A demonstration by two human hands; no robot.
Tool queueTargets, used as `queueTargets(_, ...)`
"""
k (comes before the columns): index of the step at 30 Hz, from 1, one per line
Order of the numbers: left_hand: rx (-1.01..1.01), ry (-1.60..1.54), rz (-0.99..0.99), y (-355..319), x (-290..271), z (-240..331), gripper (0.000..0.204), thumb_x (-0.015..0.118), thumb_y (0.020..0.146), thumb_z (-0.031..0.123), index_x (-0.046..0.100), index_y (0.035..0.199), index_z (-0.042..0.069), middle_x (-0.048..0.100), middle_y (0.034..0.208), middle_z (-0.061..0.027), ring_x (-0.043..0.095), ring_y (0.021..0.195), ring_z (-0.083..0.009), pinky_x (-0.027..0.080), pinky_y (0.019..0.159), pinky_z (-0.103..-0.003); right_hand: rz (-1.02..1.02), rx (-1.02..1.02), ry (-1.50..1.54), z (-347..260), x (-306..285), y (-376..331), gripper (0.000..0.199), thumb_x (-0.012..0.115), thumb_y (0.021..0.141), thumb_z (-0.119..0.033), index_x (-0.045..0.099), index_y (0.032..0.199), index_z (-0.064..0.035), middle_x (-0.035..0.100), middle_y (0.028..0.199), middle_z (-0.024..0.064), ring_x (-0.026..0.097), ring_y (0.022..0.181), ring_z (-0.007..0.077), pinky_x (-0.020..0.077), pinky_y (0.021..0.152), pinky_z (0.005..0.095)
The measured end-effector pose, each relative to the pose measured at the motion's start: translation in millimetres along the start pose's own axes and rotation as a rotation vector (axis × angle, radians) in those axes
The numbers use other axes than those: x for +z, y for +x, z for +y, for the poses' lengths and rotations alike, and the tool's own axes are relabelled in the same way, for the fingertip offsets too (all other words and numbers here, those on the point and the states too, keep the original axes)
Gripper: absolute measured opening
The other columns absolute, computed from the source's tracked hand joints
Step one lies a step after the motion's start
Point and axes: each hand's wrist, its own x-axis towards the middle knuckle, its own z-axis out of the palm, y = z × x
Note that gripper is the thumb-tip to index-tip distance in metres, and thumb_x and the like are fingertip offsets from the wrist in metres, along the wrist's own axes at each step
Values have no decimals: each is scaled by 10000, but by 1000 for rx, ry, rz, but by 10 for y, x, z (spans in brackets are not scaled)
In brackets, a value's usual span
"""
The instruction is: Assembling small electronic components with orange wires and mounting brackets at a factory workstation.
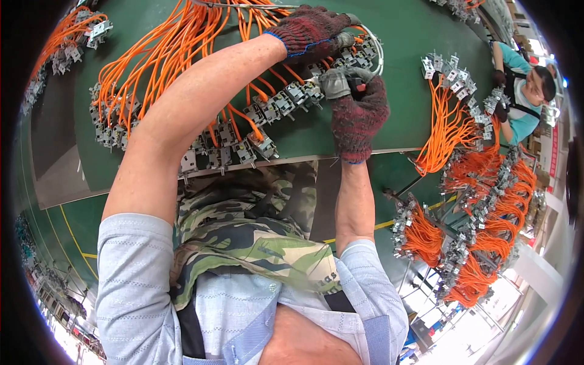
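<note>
orange cables point(201, 25) seem mid-handling at their metal ends point(295, 96), right hand point(360, 115) gripping a dark object point(355, 85), left hand's point(309, 31) grip unclear, next likely needing steady holding.

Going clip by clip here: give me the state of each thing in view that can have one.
Orange cables on the table: fanned out, loose
Metal fittings: joined to cable ends, in uneven rows
White cord: bent in a curve
Left hand: gloved, grip unclear
Right hand: gloved, fingers bent, grip unclear
Camouflage apron: worn, creased
Orange cables at right: bunched
</note>
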Motion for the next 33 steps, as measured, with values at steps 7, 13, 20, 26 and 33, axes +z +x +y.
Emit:
queueTargets(7, -34, -63, -3, 10, 22, -69, 590, 548, 1049, 442, 498, 1530, 103, 591, 1468, -244, 568, 1357, -433, 438, 1144, -544, -66, -54, -160, 38, 118, 17, 218, 891, 844, -143, 736, 947, -30, 715, 813, 62, 633, 707, 135, 555, 656, 320)
queueTargets(13, -53, -109, 77, -7, -38, -8, 534, 589, 1039, 399, 523, 1407, 17, 695, 1164, -364, 684, 1127, -515, 537, 967, -563, -153, -51, -225, 69, 23, 66, 283, 909, 848, -189, 748, 1016, -28, 739, 871, 29, 634, 775, 100, 570, 721, 301)
queueTargets(20, -22, -8, 80, -396, -568, 185, 658, 661, 995, 414, 485, 1458, -19, 695, 1176, -347, 689, 1115, -493, 543, 965, -532, -185, -132, -261, 61, -17, 83, 291, 896, 862, -219, 747, 1028, -33, 714, 860, 14, 613, 777, 96, 549, 725, 294)
queueTargets(26, -13, 58, 248, -2072, -989, 519, 699, 642, 984, 527, 521, 1505, 78, 631, 1382, -212, 587, 1293, -406, 435, 1119, -528, -239, -67, -196, -60, -30, 123, 255, 891, 839, -205, 742, 961, -38, 707, 816, 52, 632, 737, 149, 552, 717, 340)
queueTargets(33, -278, 440, 350, -3431, -185, 703, 810, 786, 882, 538, 526, 1501, 84, 596, 1418, -182, 546, 1314, -430, 412, 1126, -578, -119, -32, 104, -113, 39, -164, 253, 857, 912, -102, 713, 1108, -31, 700, 941, 1, 649, 859, 97, 568, 781, 270)
